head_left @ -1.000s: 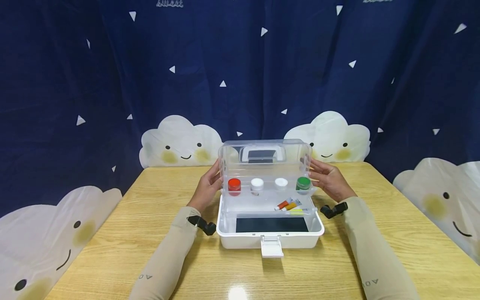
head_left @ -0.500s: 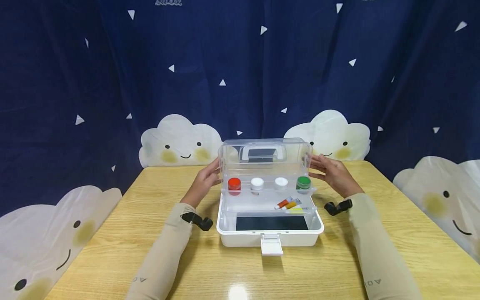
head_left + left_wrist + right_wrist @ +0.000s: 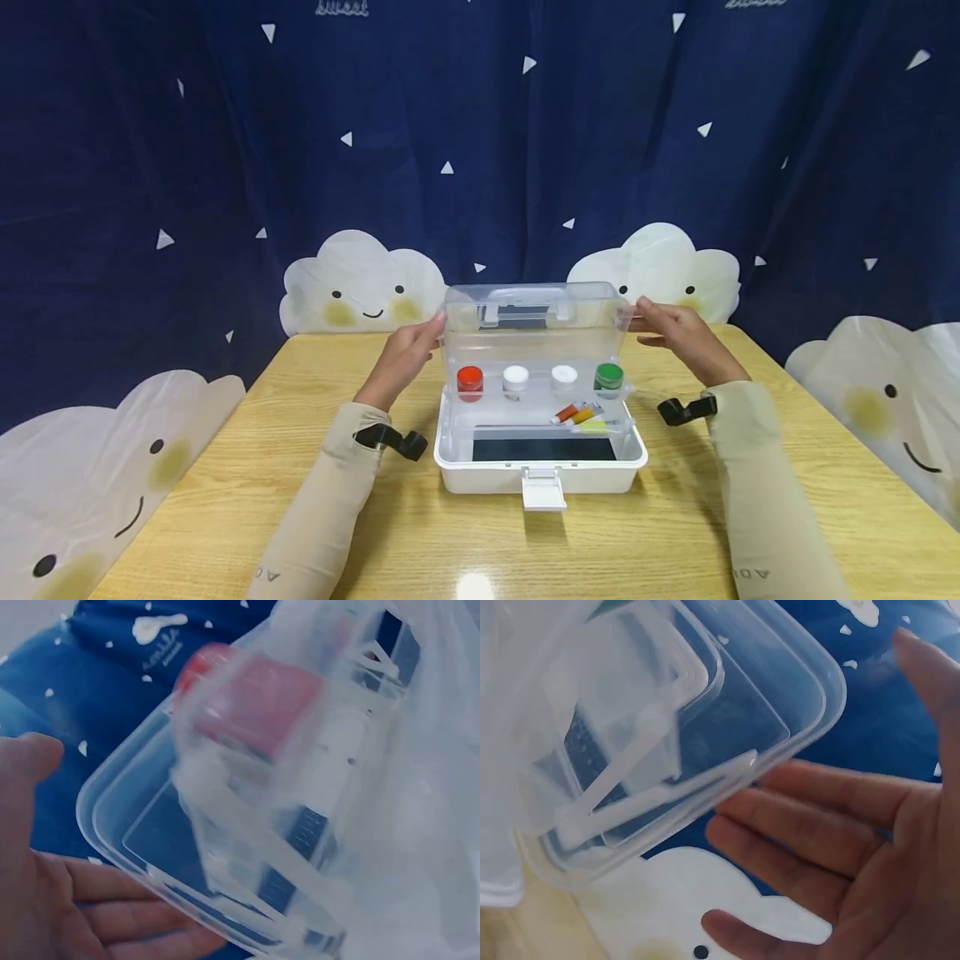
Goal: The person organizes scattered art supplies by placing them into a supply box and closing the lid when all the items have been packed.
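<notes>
A white plastic case [image 3: 480, 481] stands on the table with its clear lid [image 3: 532, 346] raised. On the lifted clear tray sit a red-capped jar [image 3: 470, 382], two white-capped jars [image 3: 515, 380] and a green-capped jar [image 3: 608, 377]. Small red and orange paint tubes [image 3: 585, 412] lie in front of them. My left hand [image 3: 399, 362] is at the lid's left edge, its straight fingers [image 3: 142, 919] reaching behind the rim with the thumb apart. At the right edge, my right hand [image 3: 688, 340] has its extended fingers [image 3: 817, 832] behind the rim, fingertips right at it.
The white front latch [image 3: 543, 492] hangs folded down over the wooden table [image 3: 285, 433]. Close behind the case hangs a dark blue curtain [image 3: 487, 125] with cloud patterns. A dark panel [image 3: 543, 450] shows in the case's bottom.
The lid has tipped slightly forward, and the tray with the jars and tubes has shifted a little down. Both wrists have moved slightly outward.
</notes>
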Demonstrator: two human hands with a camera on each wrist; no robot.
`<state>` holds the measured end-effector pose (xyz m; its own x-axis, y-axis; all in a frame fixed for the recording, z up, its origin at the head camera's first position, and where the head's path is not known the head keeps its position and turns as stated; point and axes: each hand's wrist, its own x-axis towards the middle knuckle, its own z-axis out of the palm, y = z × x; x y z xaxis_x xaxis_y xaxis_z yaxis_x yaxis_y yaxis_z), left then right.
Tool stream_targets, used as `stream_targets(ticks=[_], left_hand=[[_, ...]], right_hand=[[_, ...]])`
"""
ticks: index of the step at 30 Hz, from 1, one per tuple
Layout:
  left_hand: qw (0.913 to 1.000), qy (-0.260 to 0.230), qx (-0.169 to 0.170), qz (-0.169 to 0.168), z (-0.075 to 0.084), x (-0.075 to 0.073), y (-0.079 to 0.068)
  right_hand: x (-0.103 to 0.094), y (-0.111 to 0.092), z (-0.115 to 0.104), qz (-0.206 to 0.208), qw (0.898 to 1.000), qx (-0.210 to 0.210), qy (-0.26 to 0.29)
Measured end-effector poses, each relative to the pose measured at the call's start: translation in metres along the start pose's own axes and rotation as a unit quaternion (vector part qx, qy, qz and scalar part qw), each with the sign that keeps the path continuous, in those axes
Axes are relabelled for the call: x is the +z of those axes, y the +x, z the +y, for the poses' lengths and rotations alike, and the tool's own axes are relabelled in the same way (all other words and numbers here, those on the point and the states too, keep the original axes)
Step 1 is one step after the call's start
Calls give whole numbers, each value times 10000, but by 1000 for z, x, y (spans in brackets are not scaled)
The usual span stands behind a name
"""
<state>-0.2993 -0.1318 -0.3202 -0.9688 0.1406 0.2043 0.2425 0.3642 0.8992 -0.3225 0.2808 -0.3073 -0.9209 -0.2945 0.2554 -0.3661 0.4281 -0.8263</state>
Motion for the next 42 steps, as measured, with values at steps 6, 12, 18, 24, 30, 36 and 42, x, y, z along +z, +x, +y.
stream_targets(ticks=[6, 12, 18, 24, 30, 36, 42], left_hand=[[9963, 810, -226, 171, 16, -2, -9], [9929, 1177, -85, 177, 22, -5, -16], [9906, 1367, 64, -38, 24, -8, -20], [9934, 1140, 108, -75, 20, -6, -21], [9956, 889, 272, -146, 3, 0, -18], [9963, 759, 364, -147, -14, 3, -15], [9969, 516, 569, -179, -28, 5, -13]], right_hand=[[1, -4, -17, -45, 9993, 55, -368], [0, -10, -25, -151, 9976, 65, -667], [2, -18, -27, -232, 9978, -182, -588], [4, -24, -26, -100, 9987, -267, -429], [10, -28, -16, -12, 9991, -343, -235], [17, -28, -1, 219, 9977, -629, -159], [27, -27, 12, 432, 9951, -785, -415]])
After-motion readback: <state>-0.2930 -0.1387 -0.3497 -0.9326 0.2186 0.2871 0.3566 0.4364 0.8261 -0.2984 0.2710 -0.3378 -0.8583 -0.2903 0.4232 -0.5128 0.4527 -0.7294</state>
